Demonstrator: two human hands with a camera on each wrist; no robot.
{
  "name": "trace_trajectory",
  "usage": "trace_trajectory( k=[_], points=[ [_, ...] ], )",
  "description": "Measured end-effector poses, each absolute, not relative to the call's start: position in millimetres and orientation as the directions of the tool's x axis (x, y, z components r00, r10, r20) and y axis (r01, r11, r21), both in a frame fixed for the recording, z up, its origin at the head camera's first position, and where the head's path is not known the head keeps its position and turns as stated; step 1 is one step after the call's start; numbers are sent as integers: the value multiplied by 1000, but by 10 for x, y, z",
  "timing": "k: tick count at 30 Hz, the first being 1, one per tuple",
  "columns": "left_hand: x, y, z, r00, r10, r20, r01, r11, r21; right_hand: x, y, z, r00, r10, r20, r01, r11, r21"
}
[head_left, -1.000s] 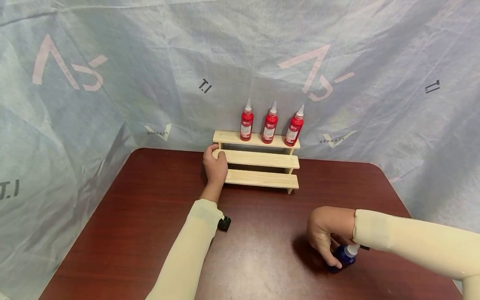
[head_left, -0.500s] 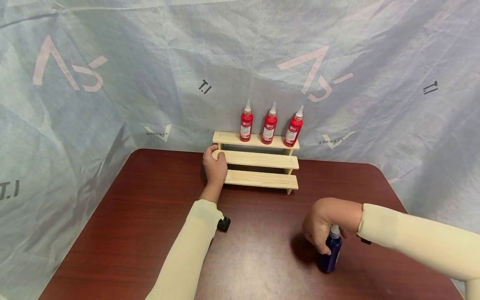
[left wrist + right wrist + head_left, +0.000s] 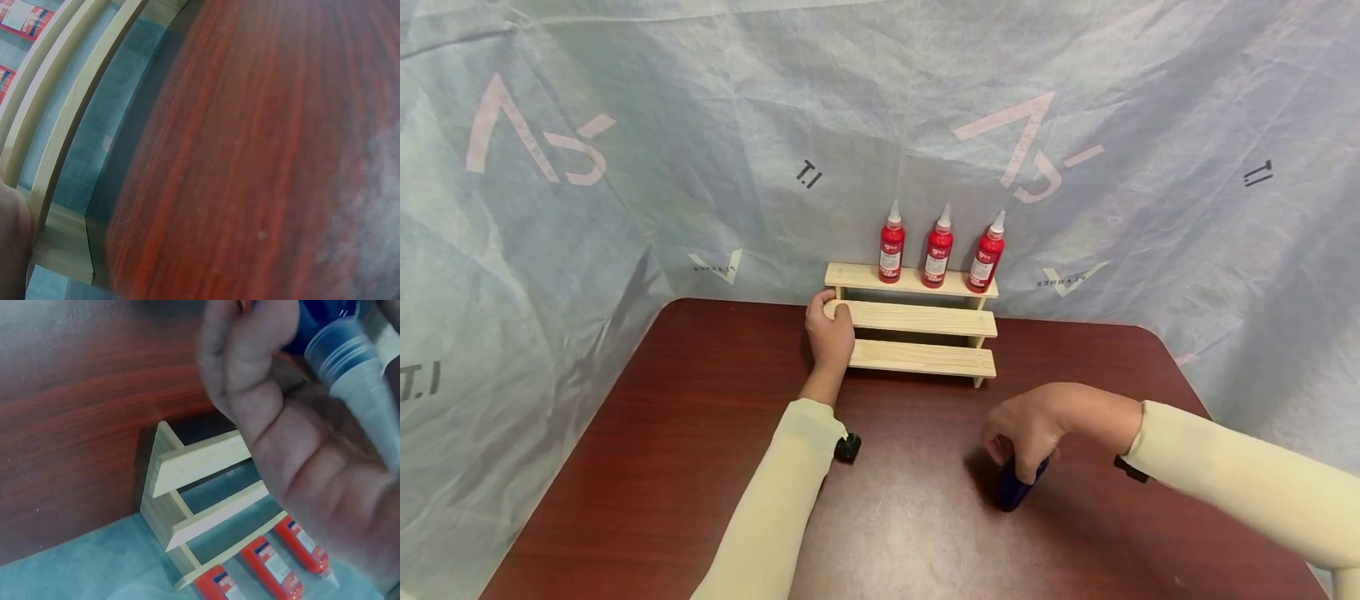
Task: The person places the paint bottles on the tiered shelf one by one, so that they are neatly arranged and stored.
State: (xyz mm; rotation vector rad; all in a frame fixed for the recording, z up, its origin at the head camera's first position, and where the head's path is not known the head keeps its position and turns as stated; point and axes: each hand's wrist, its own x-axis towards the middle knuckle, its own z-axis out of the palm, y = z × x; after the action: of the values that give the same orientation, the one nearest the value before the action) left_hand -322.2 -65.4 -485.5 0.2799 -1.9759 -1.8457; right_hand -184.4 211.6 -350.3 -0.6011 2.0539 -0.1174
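Note:
My left hand (image 3: 832,332) grips the left end of a three-step wooden rack (image 3: 921,357), thumb over the middle step. In the left wrist view, only part of that hand (image 3: 14,240) shows beside the slats. My right hand (image 3: 1028,425) holds a dark blue bottle (image 3: 1013,490) from above, tilted, in front of the rack's right side. The fingers hide its top in the head view; the right wrist view shows its pale pointed nozzle (image 3: 365,387). Three red bottles with white nozzles, the left (image 3: 891,252), middle (image 3: 937,255) and right one (image 3: 986,262), stand on the top step.
The reddish-brown wooden table (image 3: 700,467) carries the rack near its back edge. Grey printed cloth (image 3: 737,125) hangs behind and at both sides. A small black device (image 3: 848,448) sits at the left cuff, and another (image 3: 1131,469) at the right cuff.
My right hand has moved left and toward the rack with the blue bottle, which went from lying over to more upright, then tilted again. The left hand has stayed on the rack.

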Motion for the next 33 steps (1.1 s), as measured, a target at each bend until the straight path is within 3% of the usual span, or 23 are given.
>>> trace_trajectory(
  k=[8,17,25,33],
  points=[
    [-3225,-639,-4862,-889,-427,164,133,100,986,-1909,2142,-3492,-538,-591,-602,-445,805,-393],
    [-3222,-638,-4855,-888,-428,171,144,95,985,-1978,2199,-3501,-703,-638,-315,-424,731,-535],
    [-3210,-644,-4850,-889,-424,173,151,86,985,-2030,2187,-3559,-836,-547,-47,-410,678,-611],
    [-3209,-647,-4851,-890,-422,170,151,80,985,-2154,2174,-3599,-934,-357,0,-222,583,-782]
  ],
)
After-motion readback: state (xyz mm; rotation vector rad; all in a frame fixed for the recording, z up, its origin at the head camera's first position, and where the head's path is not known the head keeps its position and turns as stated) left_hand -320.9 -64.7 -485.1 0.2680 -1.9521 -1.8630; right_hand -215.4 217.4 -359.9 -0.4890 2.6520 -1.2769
